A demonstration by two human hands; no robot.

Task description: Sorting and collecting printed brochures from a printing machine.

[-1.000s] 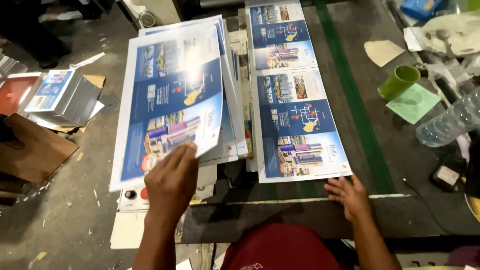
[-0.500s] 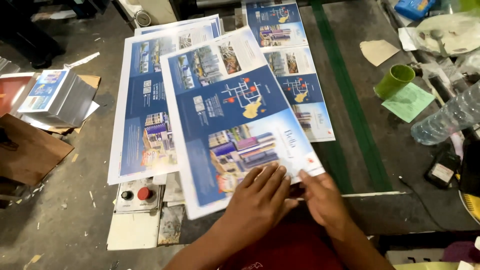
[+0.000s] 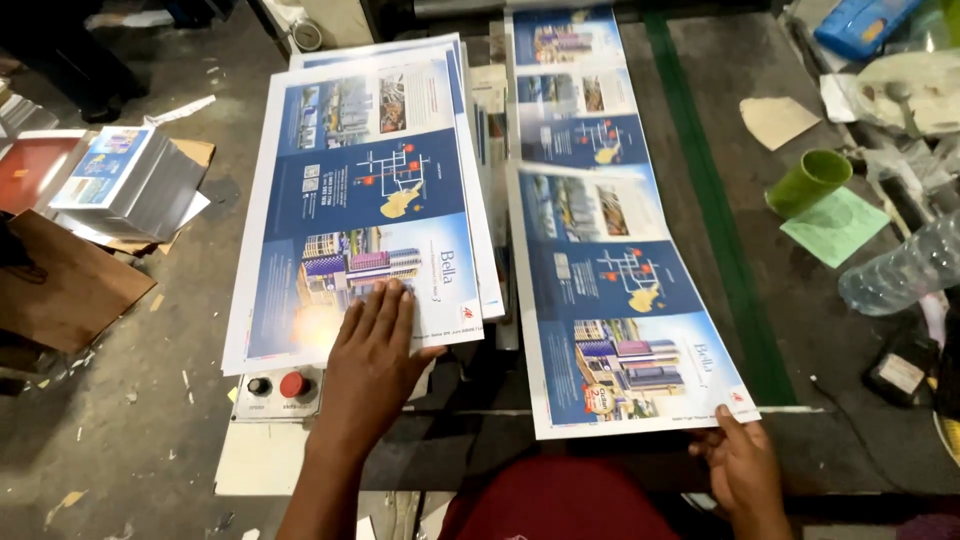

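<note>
- Left hand (image 3: 372, 362) lies flat, palm down, on the near edge of the stack of printed sheets (image 3: 365, 200); fingers spread apart and straight, gripping nothing.
- The stack sits on the left side of the worktop (image 3: 840, 400), slightly fanned, blue printed side up.
- Right hand (image 3: 738, 465) holds the near right corner of a single printed sheet (image 3: 625, 300); fingers pinched together on the sheet's edge.
- That sheet lies just right of the stack, long side running away from the person, overlapping another sheet of the same print farther back.
- Control box with a black knob and red button (image 3: 294, 385) sits just below the stack, beside the left hand.
- Green strip (image 3: 715, 220) runs along the worktop right of the single sheet.
- Green cup (image 3: 808, 182), green paper square, and clear plastic bottle (image 3: 900, 270) sit at far right, well apart from both hands.
- Pile of cut leaflets (image 3: 125, 180) rests on the floor at left.
</note>
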